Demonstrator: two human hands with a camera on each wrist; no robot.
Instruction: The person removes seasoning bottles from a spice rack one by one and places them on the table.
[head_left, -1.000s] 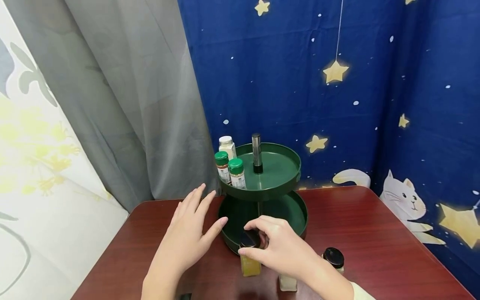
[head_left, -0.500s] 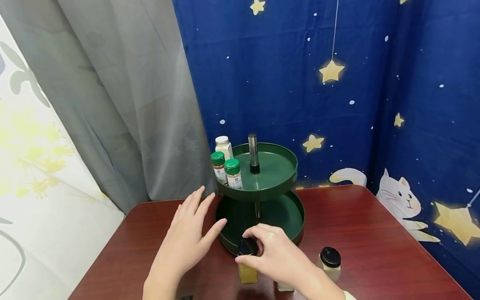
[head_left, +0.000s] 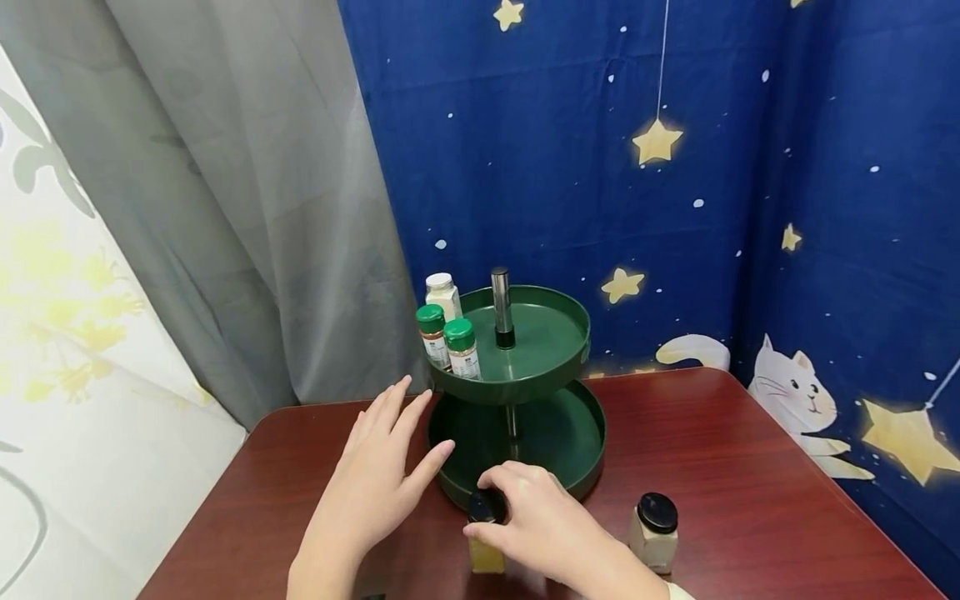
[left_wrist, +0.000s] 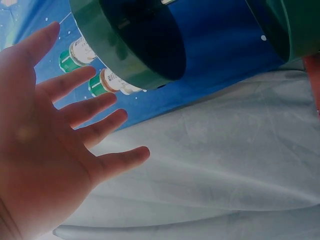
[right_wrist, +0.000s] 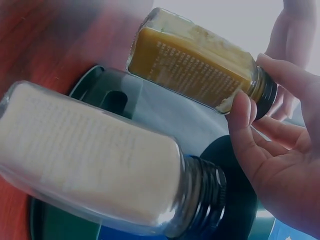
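My right hand (head_left: pixel 534 518) pinches a square glass jar of yellow powder (head_left: pixel 486 557) by its black lid, thumb on the near side. In the right wrist view the thumb and fingers grip this spice jar (right_wrist: pixel 192 62) around its lid and shoulder. My left hand (head_left: pixel 371 471) is spread with nothing in it, left of a green two-tier round rack (head_left: pixel 517 390). In the left wrist view that hand (left_wrist: pixel 55 120) shows its straight, parted fingers beside the upper tray. A black-lidded jar of pale powder (right_wrist: pixel 90 155) stands close to my right wrist; the arm hides it in the head view.
Two green-capped spice bottles (head_left: pixel 461 350) and a white-capped bottle (head_left: pixel 442 293) stand on the upper tray's left side. Another black-lidded jar of pale powder (head_left: pixel 655 537) stands right of my right forearm. The reddish-brown table (head_left: pixel 675 433) backs onto grey and blue curtains.
My right hand has brought the yellow jar down and toward me, away from the rack. My left hand keeps its spread pose. The head view has shifted slightly.
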